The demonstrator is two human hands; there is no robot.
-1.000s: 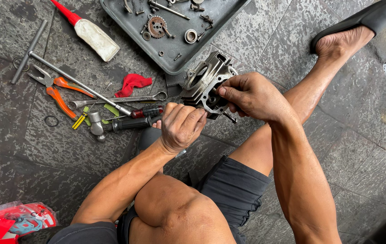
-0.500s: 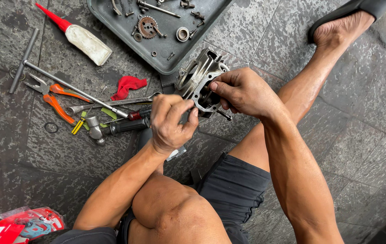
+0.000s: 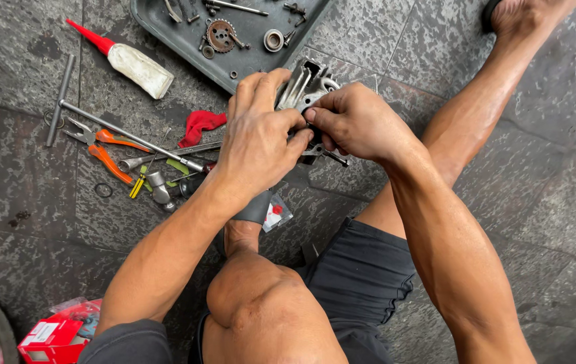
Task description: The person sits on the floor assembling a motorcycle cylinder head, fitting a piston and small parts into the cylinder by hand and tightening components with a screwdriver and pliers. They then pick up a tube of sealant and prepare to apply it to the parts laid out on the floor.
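L hand [image 3: 257,145] left the tools on the floor & came up onto the metal engine part [image 3: 305,84]; 1 s ago it was lower, by the screwdriver handle, half a sec ago just under the part. Its fingers [image 3: 261,87] now lay over the part's left side, covering much of it. R hand [image 3: 358,121] shifted from gripping the part's right side to pinching at its front edge, fingertips meeting the L thumb. Both hands closed in till touching. View also moved: tray [image 3: 166,30] & right foot [image 3: 530,13] slid toward the top edge, a red box [image 3: 55,337] came further in at the bottom left.
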